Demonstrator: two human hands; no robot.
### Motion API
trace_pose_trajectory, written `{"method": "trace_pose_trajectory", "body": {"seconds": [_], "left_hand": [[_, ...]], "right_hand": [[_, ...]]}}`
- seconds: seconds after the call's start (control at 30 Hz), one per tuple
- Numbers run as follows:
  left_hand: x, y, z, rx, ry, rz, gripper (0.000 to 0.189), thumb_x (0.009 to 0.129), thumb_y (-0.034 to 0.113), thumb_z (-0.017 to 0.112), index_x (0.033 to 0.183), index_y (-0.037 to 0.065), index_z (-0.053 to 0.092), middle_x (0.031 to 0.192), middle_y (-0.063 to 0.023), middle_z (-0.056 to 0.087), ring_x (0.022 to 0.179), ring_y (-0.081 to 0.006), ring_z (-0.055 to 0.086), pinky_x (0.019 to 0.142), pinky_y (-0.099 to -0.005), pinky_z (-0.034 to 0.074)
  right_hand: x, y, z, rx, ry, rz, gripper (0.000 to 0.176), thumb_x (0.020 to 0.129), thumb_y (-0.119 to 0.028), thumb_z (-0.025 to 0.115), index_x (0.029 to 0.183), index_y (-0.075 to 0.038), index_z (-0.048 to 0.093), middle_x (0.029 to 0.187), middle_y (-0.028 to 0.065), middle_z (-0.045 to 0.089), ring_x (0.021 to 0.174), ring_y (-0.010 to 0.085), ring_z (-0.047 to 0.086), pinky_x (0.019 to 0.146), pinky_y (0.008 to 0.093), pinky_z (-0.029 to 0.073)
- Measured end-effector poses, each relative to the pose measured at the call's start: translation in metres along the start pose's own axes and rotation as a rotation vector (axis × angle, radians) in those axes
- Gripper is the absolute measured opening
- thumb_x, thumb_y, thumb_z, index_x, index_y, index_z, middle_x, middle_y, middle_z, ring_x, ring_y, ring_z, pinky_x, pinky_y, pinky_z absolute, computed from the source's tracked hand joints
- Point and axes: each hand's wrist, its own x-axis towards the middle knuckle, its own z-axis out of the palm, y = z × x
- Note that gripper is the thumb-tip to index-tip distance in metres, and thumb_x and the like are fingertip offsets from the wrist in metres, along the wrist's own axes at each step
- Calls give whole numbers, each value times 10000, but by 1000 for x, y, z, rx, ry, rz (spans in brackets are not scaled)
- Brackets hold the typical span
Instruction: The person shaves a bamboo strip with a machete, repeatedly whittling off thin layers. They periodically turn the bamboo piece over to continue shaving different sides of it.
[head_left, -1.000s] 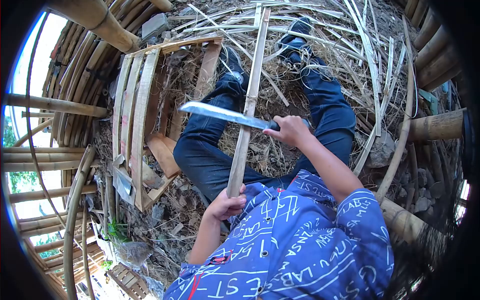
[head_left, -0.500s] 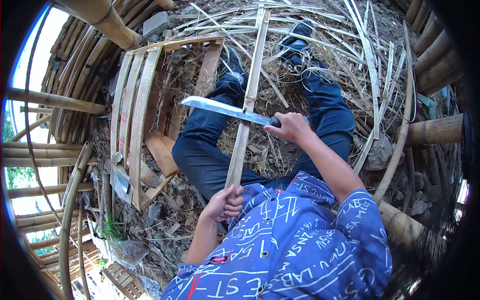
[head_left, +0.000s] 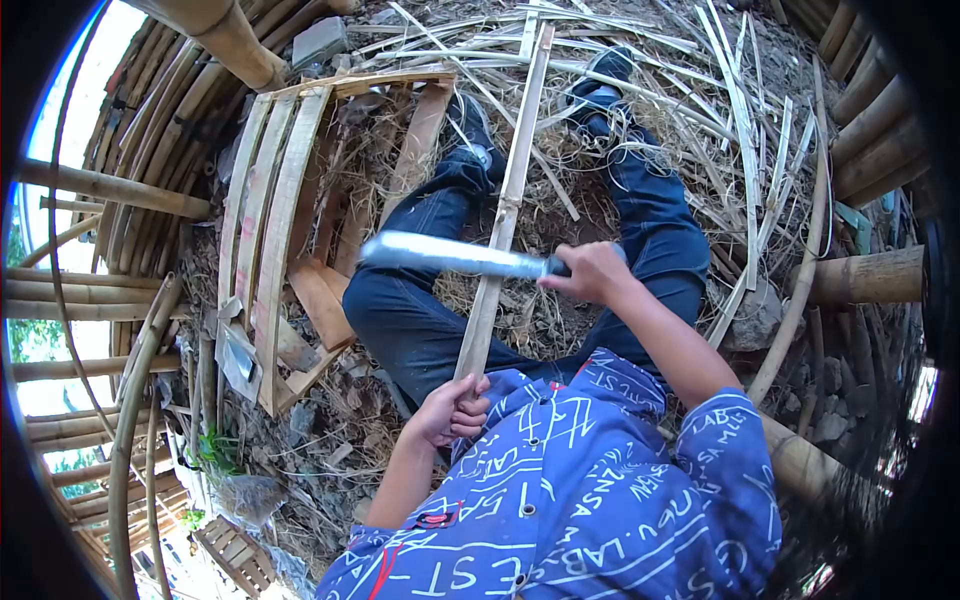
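White lettering, including "EST" and "LAB", covers the blue short-sleeved shirt [head_left: 560, 500]. With its forearm angled forward, the right hand [head_left: 592, 272] clenches the dark handle of a long silver-bladed knife [head_left: 450, 254], blurred across a long split-bamboo strip [head_left: 515, 175]; contact is unclear. Near the waist, the left hand [head_left: 453, 414] grips the strip's near end. Beside the left knee: a slatted wooden crate [head_left: 284, 190].

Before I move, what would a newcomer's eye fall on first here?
Likely the long, bright blade in the right hand, crossing the pale strip whose near end the left hand grips. Next, the blue shirt with white lettering at the bottom, then the slatted wooden frame at left.
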Motion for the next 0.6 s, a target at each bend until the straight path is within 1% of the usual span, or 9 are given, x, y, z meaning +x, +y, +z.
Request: {"method": "trace_pose_trajectory", "body": {"seconds": [0.07,0.1,0.17,0.2,0.33,0.43,0.5,0.57,0.6], "left_hand": [[-2,-2,0,36,19,10,268,1022,372,424,951,113,421,617,66,288,457,-8,229,381,-168,191],[-5,-5,2,29,25,1,268,1022,372,424,951,113,421,617,66,288,457,-8,229,381,-168,191],[-12,-8,9,78,163,58,269,1022,366,429,951,107,431,613,71,284,456,-5,230,381,-166,188],[-8,-1,9,55,50,48,244,1035,336,407,946,109,429,607,81,264,450,-7,212,377,-169,193],[-7,3,-2,-13,1,34,248,1034,335,406,946,105,424,610,80,265,448,-6,215,378,-168,194],[-8,1,1,-23,44,-2,259,1027,360,418,939,117,430,602,76,283,453,-4,238,377,-163,188],[-11,-3,0,7,44,12,256,1029,355,415,936,117,430,602,78,281,451,-4,233,377,-164,188],[-19,-9,4,-11,20,14,241,1035,326,402,942,105,422,605,80,255,454,-7,228,381,-168,197],[-18,-7,8,34,94,43,241,1036,323,399,937,104,425,603,79,256,451,-8,233,380,-169,199]], "right_hand": [[-4,-1,6,-23,-26,-102,644,794,-718,562,746,-77,595,642,175,639,657,368,665,597,474,520],[-3,3,6,4,-19,-56,647,793,-718,563,747,-74,597,651,176,643,660,367,667,600,472,521],[8,18,9,75,99,192,655,793,-722,559,746,-70,600,651,193,640,661,377,666,604,476,522],[16,23,11,7,116,193,658,802,-718,553,748,-64,604,647,208,635,665,393,661,606,485,522],[15,9,11,46,113,155,662,818,-710,541,736,-55,592,642,221,628,650,412,650,597,500,515],[0,2,8,10,29,-66,660,794,-724,561,719,-68,576,611,188,625,608,380,651,563,470,513],[0,6,8,-26,71,-135,637,777,-718,585,721,-83,594,614,167,635,597,348,660,554,437,516],[10,19,6,32,178,69,637,778,-709,591,735,-74,620,631,174,644,608,346,665,565,438,521],[20,28,6,-29,183,173,644,780,-706,591,743,-64,636,653,185,652,624,352,667,578,442,525]]}}
